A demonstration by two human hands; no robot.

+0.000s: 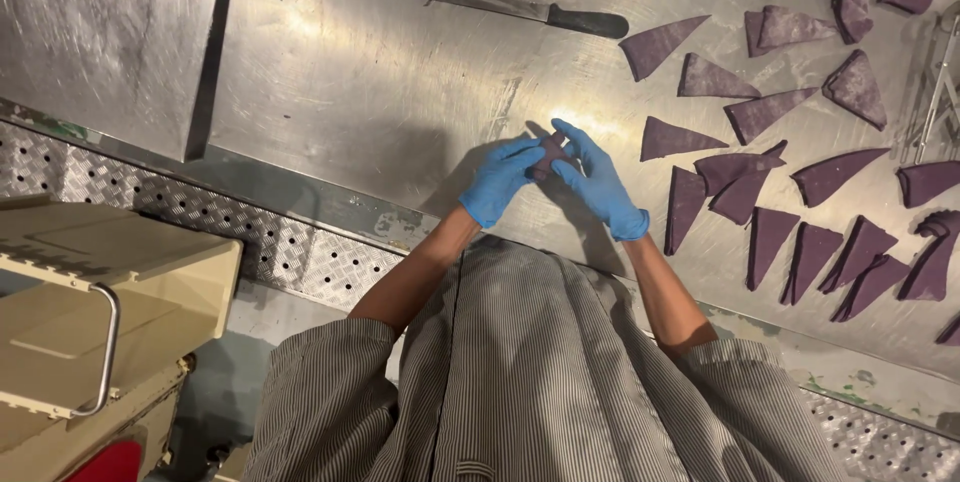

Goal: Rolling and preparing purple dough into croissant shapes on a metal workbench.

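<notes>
A: While both gloved hands meet above the steel worktop (380,82), what does each hold?

B: Left hand (498,182): fingers curled onto a purple dough piece (549,155). Right hand (600,182): fingers half-closed, pinching it. Roll evenly, gently. Right of them: purple dough triangles (760,192).

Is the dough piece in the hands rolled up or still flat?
Rolled up, at least partly: the dough piece shows as a narrow bunched lump between the left hand and right hand, unlike the flat triangles.
</notes>
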